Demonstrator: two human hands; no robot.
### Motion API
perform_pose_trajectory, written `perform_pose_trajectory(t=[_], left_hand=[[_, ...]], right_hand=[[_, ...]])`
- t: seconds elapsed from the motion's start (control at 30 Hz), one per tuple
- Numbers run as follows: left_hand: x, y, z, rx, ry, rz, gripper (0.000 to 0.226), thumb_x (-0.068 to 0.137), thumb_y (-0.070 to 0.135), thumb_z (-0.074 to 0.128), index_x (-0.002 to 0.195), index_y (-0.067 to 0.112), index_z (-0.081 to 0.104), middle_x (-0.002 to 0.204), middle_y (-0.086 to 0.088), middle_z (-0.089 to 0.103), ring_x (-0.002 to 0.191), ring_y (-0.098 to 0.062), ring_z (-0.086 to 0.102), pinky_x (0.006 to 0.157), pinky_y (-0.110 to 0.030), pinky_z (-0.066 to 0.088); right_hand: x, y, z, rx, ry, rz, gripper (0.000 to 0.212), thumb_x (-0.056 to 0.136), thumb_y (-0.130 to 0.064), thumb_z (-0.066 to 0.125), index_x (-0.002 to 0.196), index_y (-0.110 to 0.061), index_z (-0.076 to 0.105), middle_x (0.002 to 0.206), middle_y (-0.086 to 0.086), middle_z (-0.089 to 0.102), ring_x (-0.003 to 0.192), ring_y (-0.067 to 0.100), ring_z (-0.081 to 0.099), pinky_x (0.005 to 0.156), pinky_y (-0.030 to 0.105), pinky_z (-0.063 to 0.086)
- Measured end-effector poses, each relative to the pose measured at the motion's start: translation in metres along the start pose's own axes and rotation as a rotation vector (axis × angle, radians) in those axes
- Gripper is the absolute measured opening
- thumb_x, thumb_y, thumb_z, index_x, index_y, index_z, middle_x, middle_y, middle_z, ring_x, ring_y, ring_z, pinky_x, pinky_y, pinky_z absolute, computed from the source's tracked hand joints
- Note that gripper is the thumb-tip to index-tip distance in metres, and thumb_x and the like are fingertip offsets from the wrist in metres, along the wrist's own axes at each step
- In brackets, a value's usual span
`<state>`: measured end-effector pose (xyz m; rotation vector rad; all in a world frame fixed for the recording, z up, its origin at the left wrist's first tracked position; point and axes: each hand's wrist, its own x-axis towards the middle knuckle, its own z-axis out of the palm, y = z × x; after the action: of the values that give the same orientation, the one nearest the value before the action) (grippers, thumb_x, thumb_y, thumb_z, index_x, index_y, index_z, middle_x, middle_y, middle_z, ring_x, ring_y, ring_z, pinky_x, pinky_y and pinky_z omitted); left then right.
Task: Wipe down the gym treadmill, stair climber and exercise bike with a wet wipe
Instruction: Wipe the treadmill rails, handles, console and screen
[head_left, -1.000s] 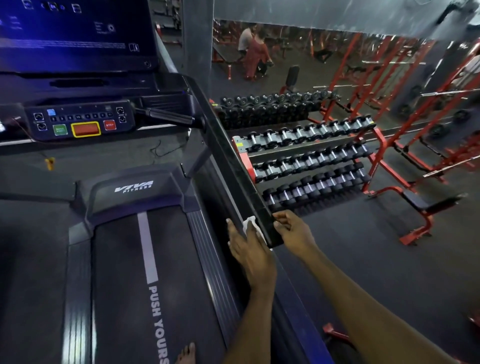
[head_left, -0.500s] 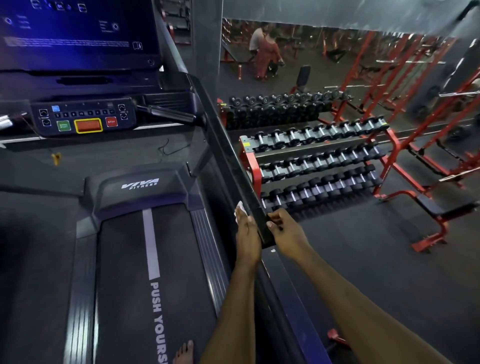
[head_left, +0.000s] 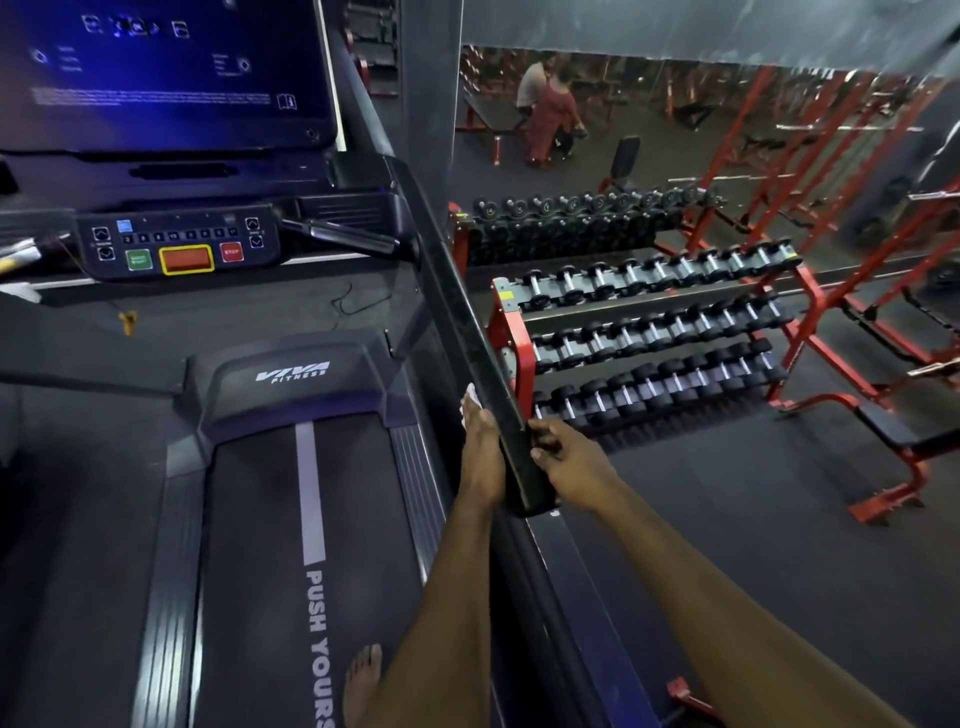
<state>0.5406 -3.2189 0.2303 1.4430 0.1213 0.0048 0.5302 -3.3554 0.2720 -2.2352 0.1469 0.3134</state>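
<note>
Treadmill handrail (head_left: 464, 340), near end — left hand (head_left: 483, 449), fingers (head_left: 476, 418) flat, presses the wipe (head_left: 470, 395) to its inner face; right hand (head_left: 569, 460) grips the outer edge. Risk: unpinched, the wipe may slip free.

handrail (head_left: 470, 332): glossy black | belt (head_left: 249, 519): matt | wipe (head_left: 471, 396): white cloth

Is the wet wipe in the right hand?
No, the left hand presses the wet wipe against the handrail, while the right hand only grips that handrail.
</note>
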Motion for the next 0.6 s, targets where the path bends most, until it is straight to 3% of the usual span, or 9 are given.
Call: perform_pose_trajectory(t=[0.07,0.17,0.27,0.33,0.4,0.47,0.53,0.57,0.6], left_hand=[[0.028,0.008,-0.005,0.043,-0.03,-0.044,0.063,0.098,0.056,0.026,0.149,0.022,0.039,0.145,-0.011,0.049,0.132,-0.021,0.05,0.112,-0.043,0.04],[0.041,0.005,-0.012,0.03,-0.06,-0.028,0.07,0.098,0.062,0.027,0.159,0.028,0.02,0.158,0.012,0.036,0.144,0.002,0.034,0.123,-0.041,0.027],[0.028,-0.015,-0.016,-0.015,-0.143,0.075,0.077,0.101,0.067,0.029,0.163,0.024,0.01,0.167,-0.002,0.024,0.154,-0.019,0.023,0.124,-0.052,0.023],[0.022,-0.025,-0.014,-0.016,-0.188,0.071,0.072,0.103,0.066,0.025,0.163,0.031,0.006,0.17,-0.002,0.012,0.157,-0.022,0.01,0.125,-0.056,0.015],[0.028,-0.021,-0.014,-0.076,-0.207,0.008,0.071,0.1,0.07,0.026,0.161,0.036,0.013,0.168,-0.007,0.019,0.156,-0.028,0.016,0.124,-0.059,0.018],[0.062,-0.005,-0.022,-0.058,-0.176,0.011,0.069,0.101,0.067,0.028,0.159,0.03,0.022,0.161,-0.01,0.032,0.151,-0.03,0.028,0.12,-0.057,0.028],[0.104,0.011,-0.032,0.011,-0.136,0.05,0.051,0.106,0.058,0.026,0.153,0.038,0.031,0.148,0.016,0.045,0.138,-0.005,0.043,0.112,-0.036,0.041],[0.122,0.018,-0.035,0.019,-0.141,0.033,0.045,0.109,0.052,0.023,0.154,0.045,0.026,0.146,0.03,0.042,0.134,0.008,0.041,0.111,-0.028,0.039],[0.132,0.024,-0.037,0.011,-0.138,0.006,0.047,0.111,0.047,0.02,0.158,0.044,0.016,0.154,0.032,0.033,0.139,0.012,0.033,0.116,-0.029,0.034]], right_hand=[[0.014,-0.006,0.0,0.012,0.024,0.003,0.039,0.098,-0.012,0.062,0.135,-0.025,0.06,0.114,-0.005,0.067,0.106,0.012,0.063,0.081,0.009,0.044],[0.041,-0.024,0.003,0.041,0.071,0.008,0.041,0.098,-0.009,0.062,0.138,-0.02,0.06,0.12,-0.001,0.069,0.114,0.013,0.063,0.093,0.017,0.042],[0.066,-0.044,0.009,0.08,0.117,0.011,0.042,0.101,-0.009,0.058,0.141,-0.02,0.058,0.131,0.001,0.067,0.117,0.008,0.06,0.1,0.018,0.041],[0.08,-0.055,0.016,0.079,0.136,0.026,0.042,0.102,-0.01,0.057,0.142,-0.021,0.058,0.135,0.0,0.065,0.121,0.01,0.06,0.106,0.02,0.042],[0.086,-0.058,0.023,0.067,0.162,0.046,0.041,0.103,-0.016,0.055,0.142,-0.026,0.058,0.137,-0.001,0.065,0.124,0.011,0.061,0.109,0.023,0.043],[0.095,-0.059,0.03,0.06,0.193,0.067,0.04,0.104,-0.022,0.052,0.143,-0.034,0.057,0.134,-0.004,0.066,0.12,0.011,0.062,0.103,0.022,0.046],[0.098,-0.056,0.033,0.062,0.2,0.09,0.04,0.106,-0.028,0.05,0.143,-0.04,0.054,0.126,-0.008,0.069,0.109,0.01,0.065,0.087,0.009,0.046],[0.099,-0.054,0.035,0.064,0.201,0.107,0.04,0.106,-0.03,0.049,0.143,-0.043,0.053,0.12,-0.009,0.069,0.102,0.01,0.067,0.076,0.002,0.043],[0.1,-0.053,0.034,0.065,0.205,0.114,0.04,0.106,-0.031,0.049,0.143,-0.045,0.052,0.114,-0.012,0.069,0.097,0.009,0.068,0.069,0.0,0.042]])
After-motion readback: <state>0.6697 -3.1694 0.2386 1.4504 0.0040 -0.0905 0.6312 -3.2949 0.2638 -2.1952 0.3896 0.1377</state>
